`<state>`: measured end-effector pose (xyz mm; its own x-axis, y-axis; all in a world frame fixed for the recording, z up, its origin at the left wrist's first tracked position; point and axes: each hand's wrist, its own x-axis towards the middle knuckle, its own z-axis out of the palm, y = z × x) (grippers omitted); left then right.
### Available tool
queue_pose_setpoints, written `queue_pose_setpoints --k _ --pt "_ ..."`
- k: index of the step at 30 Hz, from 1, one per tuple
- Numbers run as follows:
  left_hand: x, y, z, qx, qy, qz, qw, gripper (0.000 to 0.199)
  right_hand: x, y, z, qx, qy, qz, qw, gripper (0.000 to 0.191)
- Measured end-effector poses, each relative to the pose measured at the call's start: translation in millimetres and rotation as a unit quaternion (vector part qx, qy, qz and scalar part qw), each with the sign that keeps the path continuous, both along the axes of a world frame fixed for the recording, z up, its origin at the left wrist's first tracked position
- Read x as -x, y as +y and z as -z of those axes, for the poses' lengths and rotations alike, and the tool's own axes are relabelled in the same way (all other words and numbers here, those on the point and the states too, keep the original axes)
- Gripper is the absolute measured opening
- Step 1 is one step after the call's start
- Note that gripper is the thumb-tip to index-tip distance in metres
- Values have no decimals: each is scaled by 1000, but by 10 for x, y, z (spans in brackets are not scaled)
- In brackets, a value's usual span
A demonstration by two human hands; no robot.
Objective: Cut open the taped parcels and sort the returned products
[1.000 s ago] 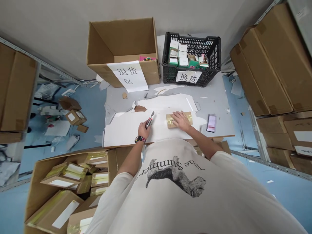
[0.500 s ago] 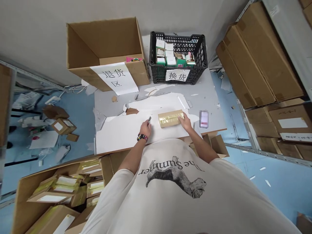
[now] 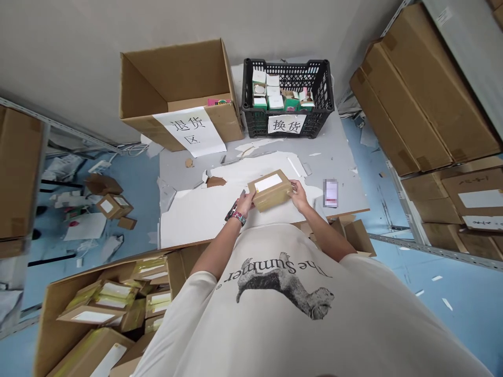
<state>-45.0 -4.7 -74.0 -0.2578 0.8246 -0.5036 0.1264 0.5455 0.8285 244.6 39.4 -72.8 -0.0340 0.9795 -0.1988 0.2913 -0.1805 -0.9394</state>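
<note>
A small cardboard parcel (image 3: 270,189) with a white label on its top is held up between my two hands, above a white sheet (image 3: 196,220) on the grey table (image 3: 341,162). My left hand (image 3: 244,204) grips a dark utility knife (image 3: 231,211) and presses on the parcel's left end. Most of the knife is hidden by the fingers. My right hand (image 3: 298,195) holds the parcel's right end.
An open cardboard box (image 3: 184,118) with a paper sign and a black plastic crate (image 3: 287,99) of small boxes stand at the table's far edge. A blurred phone (image 3: 330,192) lies to the right. A carton of taped parcels (image 3: 110,309) sits lower left; shelved cartons stand right.
The parcel has been lifted and turned over, so its labelled face shows instead of the yellow-taped one. My left hand has moved from the knife's resting spot onto the parcel, the knife still in it.
</note>
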Motion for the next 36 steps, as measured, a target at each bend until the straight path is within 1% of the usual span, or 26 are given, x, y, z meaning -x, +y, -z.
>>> queue_pose_setpoints --k 1,2,3,5,7,8,9,11,13,14,15,18,20,21,23,25,27,28,29,30,31,33,35,36 --pt "-15 -29 4 -4 2 -26 1000 47 -4 -19 -21 -2 17 0 1000 68" --pt "-24 -58 3 -3 -4 -48 999 46 -11 -47 -37 2 31 -3 1000 64" --pt "-23 -89 -2 -11 -12 -59 998 51 -20 -83 -45 14 42 -8 999 59" --pt "11 -166 -19 -67 -8 -41 997 68 -37 -181 -39 56 67 -8 996 55" --pt "83 -268 -31 -102 1 -5 995 81 -36 -308 -11 102 93 4 990 64" --pt "125 -328 -31 -106 1 8 994 82 -25 -377 9 115 102 11 988 71" --pt "168 -391 -26 -103 -2 15 995 79 -6 -446 29 121 106 15 987 78" --pt "240 -511 -9 -79 -13 6 997 63 46 -574 69 118 104 12 987 88" --pt "279 -603 8 -34 -27 -25 999 42 101 -670 99 126 101 16 987 90" --pt "284 -633 13 -13 -36 -40 998 35 124 -700 108 136 97 25 986 88" --pt "280 -650 15 1 -45 -52 998 35 143 -715 112 146 88 36 985 84" --pt "246 -634 10 -7 -38 -51 998 49 178 -679 98 150 50 53 986 71" --pt "253 -592 14 -22 -14 -32 999 54 196 -610 74 133 44 38 989 68" --pt "278 -575 20 -28 1 -21 999 53 205 -575 60 125 48 28 991 69" --pt "376 -567 44 -37 60 -2 998 43 221 -518 34 112 53 12 992 72" --pt "523 -608 74 -32 164 18 986 30 229 -494 15 108 49 4 993 76" --pt "686 -688 97 13 257 39 965 41 227 -502 4 117 36 4 992 76" --pt "761 -734 102 48 281 47 957 46 221 -515 0 124 29 5 992 75" --pt "824 -777 101 82 290 51 952 46 212 -531 -3 131 21 8 991 74" --pt "873 -813 95 111 281 45 952 43 201 -549 -6 137 13 10 990 74" --pt "905 -837 85 133 250 19 959 40 188 -567 -11 142 5 12 990 74" --pt "910 -840 59 157 147 -73 974 38 161 -597 -31 145 -10 16 989 74" --pt "835 -776 34 160 44 -162 973 39 136 -612 -76 129 -35 24 991 72" --pt "773 -722 24 157 10 -189 969 38 129 -612 -112 110 -53 27 992 70"
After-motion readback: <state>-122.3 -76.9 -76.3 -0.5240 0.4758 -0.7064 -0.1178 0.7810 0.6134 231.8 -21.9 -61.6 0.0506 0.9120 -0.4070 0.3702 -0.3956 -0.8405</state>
